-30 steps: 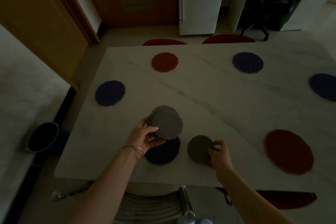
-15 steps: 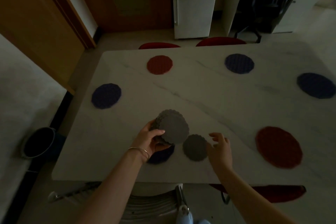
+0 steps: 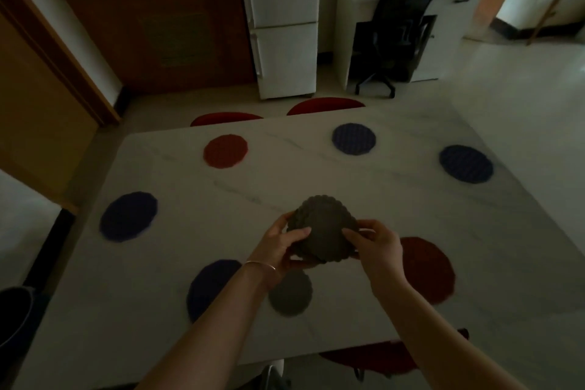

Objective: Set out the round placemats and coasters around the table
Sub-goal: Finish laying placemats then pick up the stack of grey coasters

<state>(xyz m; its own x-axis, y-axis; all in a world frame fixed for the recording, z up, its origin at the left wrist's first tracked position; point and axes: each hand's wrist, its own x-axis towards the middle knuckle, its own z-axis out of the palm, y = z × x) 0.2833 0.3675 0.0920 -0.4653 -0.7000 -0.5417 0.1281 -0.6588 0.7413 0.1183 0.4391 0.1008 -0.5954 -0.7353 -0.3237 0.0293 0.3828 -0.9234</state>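
Both hands, left (image 3: 278, 250) and right (image 3: 376, 247), gripped the coaster stack (image 3: 323, 231) with curled fingers, probably to peel off the next one.

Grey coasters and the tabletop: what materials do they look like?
Grey coasters: matte, with a bumpy woven-looking texture and scalloped edges, so likely fabric, felt or silicone; too dim to tell. Both the left hand and right hand grip the stack. Table: smooth, pale, grey-veined, marble or marble-look stone.
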